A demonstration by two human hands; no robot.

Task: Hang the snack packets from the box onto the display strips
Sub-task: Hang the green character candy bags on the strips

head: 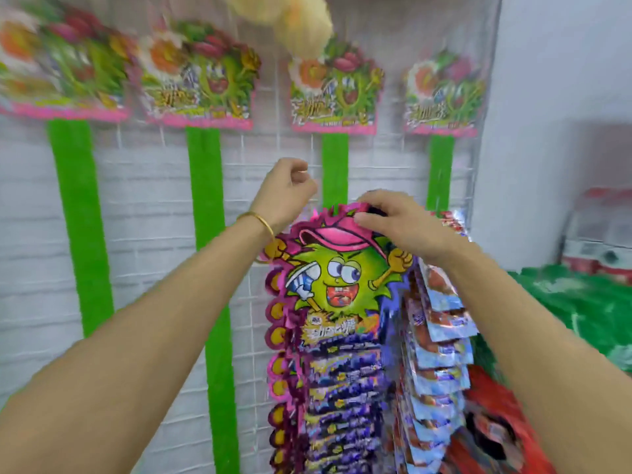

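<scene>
As my right grip (403,227) pinches the snack packet (338,292), my left grip (284,189) curls empty. Next, I'd hook it onto the display strip (335,162) above.

White brick-pattern wall (154,206) behind a white wire grid panel (263,145). Plain pale wall (554,63) to the right. Green surface (581,302) low right; blurred red-and-white boxes (602,248) beyond.

Head camera, facing forward, near display strips (335,165)
</scene>
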